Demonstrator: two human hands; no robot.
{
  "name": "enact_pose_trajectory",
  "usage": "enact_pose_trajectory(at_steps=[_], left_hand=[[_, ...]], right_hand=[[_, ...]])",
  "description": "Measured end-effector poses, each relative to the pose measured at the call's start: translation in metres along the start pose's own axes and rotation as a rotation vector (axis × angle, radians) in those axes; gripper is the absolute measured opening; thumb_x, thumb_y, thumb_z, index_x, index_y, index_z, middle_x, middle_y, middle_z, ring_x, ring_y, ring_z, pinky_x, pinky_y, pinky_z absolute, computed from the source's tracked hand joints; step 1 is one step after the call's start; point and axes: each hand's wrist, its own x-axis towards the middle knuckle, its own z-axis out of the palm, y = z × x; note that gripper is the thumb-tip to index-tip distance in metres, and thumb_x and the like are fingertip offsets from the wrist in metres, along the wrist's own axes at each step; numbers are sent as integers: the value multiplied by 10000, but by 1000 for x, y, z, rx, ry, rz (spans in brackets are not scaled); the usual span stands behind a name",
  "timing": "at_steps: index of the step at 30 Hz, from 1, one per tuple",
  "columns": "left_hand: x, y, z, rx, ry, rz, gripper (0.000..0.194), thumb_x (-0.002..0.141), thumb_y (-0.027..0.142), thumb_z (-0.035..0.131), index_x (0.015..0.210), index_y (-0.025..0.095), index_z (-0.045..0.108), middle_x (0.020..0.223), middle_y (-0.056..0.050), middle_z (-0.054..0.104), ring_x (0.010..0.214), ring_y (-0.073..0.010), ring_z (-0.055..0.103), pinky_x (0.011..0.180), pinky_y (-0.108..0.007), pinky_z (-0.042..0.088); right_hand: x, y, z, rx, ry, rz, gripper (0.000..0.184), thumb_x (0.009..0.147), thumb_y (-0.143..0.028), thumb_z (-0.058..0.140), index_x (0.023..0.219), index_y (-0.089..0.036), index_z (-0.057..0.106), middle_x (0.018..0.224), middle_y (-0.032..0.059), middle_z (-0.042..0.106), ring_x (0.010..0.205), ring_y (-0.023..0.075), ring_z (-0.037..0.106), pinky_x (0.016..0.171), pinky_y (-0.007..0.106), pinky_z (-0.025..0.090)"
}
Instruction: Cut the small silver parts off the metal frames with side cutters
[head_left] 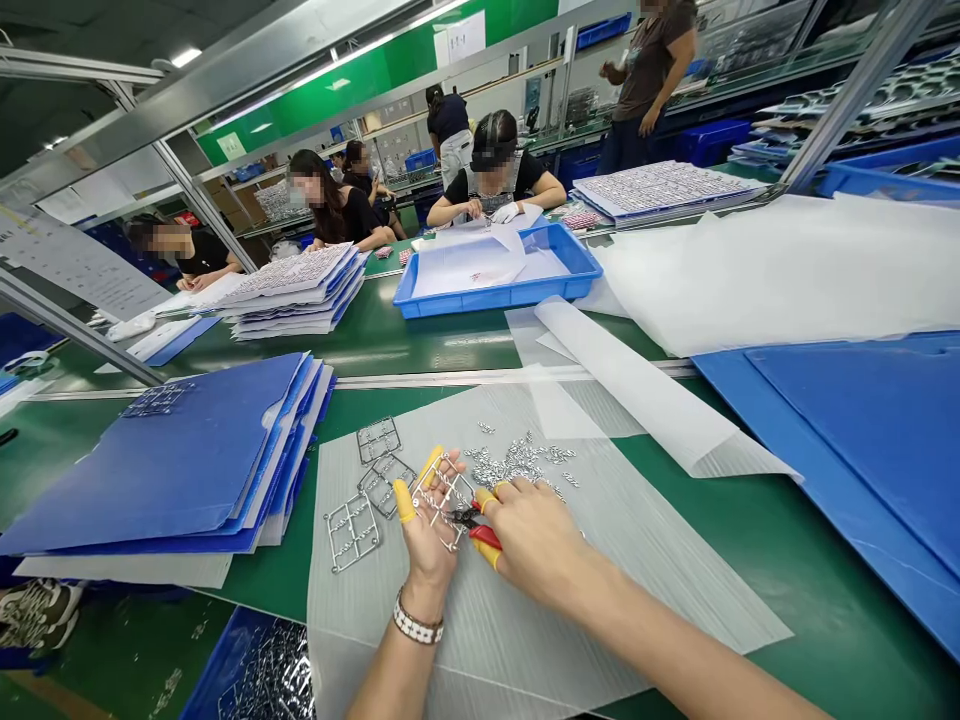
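Observation:
My left hand [431,535], with yellow covers on some fingers, holds a silvery sprue frame [452,488] carrying small parts. In my right hand [536,535] is a pair of red-handled nippers [484,530]; its dark jaws are at the frame's bars. Three similar frames lie left of my left hand, the nearest being a shiny grid [352,533]. Beyond my right hand a loose heap of small silvery pieces [510,462] spreads over a translucent sheet [600,590]. My fingers partly hide the held frame.
Blue boards and sheets are stacked [195,450] at left, below them a blue bin of metal scraps [262,665]. A rolled white sheet [660,400] and large blue boards [862,420] lie at right. Across the bench stand a blue tray [499,295] and a person [495,180] at work.

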Motion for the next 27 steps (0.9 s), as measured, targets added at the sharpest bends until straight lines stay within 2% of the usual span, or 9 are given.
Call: enact_pose_trajectory(at_steps=[16,22,27], left_hand=[[1,-5,-3,115,23,132,681,817,666,290,1095,153,641,1148,-141,635,1060,-254,576,997,-377,349],[0,-8,-5,133,22,146,647,840,629,288,1110,151,630,1165,-137,626,1072,-255,569,1009,-388,334],[-1,-1,-2,85,20,126,653,824,643,311,1102,149,636,1168,-146,626,1065,-267,578,1010,-408,340]], right_hand=[[1,-2,-1,-3,-15,2,239,791,-374,570,902,-169,618,849,113,646,820,282,594,682,360,404],[2,-2,0,-24,-23,-41,183,805,-330,560,844,-164,627,767,100,641,729,252,613,596,313,398],[1,1,-8,-13,-40,-38,180,794,-324,575,853,-164,631,768,96,645,722,255,616,586,313,399]])
